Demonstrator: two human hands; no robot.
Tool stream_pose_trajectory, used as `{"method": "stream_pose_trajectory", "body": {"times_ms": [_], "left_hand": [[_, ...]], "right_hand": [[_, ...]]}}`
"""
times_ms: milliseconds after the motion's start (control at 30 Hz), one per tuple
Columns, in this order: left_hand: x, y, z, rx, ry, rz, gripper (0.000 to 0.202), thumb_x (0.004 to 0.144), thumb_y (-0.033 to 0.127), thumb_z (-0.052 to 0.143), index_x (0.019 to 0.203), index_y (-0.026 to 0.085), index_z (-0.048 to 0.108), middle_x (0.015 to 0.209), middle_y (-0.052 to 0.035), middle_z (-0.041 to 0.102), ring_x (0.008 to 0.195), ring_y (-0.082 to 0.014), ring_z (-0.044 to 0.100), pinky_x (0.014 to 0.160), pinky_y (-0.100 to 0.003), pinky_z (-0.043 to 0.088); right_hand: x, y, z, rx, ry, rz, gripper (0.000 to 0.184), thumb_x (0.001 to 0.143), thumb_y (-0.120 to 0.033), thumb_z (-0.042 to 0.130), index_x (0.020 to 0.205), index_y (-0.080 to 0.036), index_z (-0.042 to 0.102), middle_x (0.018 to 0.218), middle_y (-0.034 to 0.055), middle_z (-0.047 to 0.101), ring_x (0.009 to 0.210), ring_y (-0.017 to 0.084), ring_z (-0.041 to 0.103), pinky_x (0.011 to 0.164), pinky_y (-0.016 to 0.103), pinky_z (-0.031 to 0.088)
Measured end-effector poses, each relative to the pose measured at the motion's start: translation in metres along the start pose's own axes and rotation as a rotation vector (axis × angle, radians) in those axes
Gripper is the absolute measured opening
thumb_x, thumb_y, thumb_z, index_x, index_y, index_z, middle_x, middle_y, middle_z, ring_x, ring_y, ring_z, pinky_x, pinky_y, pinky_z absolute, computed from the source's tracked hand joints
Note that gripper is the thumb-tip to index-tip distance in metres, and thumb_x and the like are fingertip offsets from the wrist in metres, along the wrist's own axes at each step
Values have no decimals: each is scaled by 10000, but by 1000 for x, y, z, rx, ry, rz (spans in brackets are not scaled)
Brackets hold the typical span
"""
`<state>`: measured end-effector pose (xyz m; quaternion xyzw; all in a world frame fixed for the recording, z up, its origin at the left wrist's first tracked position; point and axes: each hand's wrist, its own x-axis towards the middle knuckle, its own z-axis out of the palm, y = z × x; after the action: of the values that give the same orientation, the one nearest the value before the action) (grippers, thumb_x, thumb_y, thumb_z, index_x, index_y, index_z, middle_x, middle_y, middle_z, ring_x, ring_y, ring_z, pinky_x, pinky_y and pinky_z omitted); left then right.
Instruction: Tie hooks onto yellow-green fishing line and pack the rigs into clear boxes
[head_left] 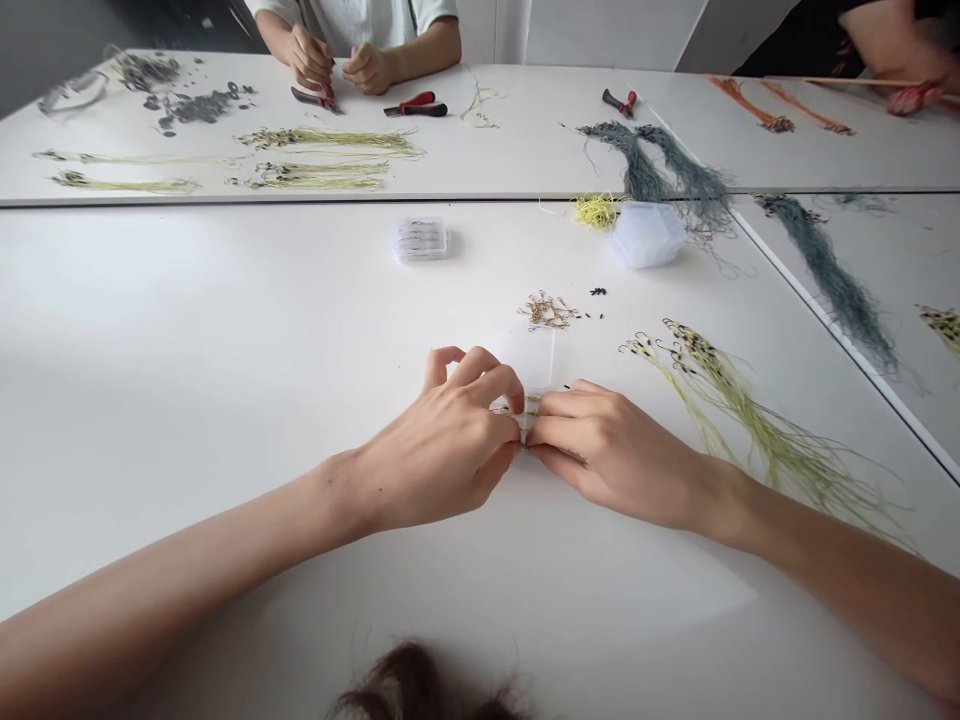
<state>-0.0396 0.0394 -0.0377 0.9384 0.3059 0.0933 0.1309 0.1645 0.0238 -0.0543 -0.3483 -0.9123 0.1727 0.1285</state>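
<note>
Strands of dark hair [420,690] hang at the near edge of the view, over the white table [225,330]. The left hand [439,440] and right hand [611,455] meet mid-table, their fingers [555,430] closed tightly from both sides on a small yellow-green line bundle [525,408], just in front of a clear plastic box [529,358]. Loose gold fishhooks [547,312] lie beyond it, while yellow-green snelled hooks [750,430] fan out beside the right hand.
</note>
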Motion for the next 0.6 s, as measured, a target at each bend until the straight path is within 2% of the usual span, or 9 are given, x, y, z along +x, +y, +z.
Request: {"method": "stream_pose_trajectory", "body": {"times_ms": [233,367,600], "left_hand": [[-1,-2,1,79,29,53,255,917,199,492,777,199,706,1067,-60,607,1040,-238,473,997,-513,257],[-1,-1,3,119,55,70,293,938,161,451,772,184,692,1046,-60,620,1021,-228,485,991,-510,266],[-1,-2,4,126,47,75,286,923,136,456,747,176,678,1033,-57,615,1006,-227,489,977,-512,279]], "right_hand": [[0,2,2,86,15,24,179,888,-72,532,833,-158,679,750,19,613,686,142,562,718,312,425],[0,2,2,112,8,32,186,890,-63,531,815,-154,675,787,31,634,733,154,589,745,319,434],[0,3,-2,129,-2,58,186,887,-91,555,760,-168,666,801,27,658,681,146,566,705,310,434]]}}
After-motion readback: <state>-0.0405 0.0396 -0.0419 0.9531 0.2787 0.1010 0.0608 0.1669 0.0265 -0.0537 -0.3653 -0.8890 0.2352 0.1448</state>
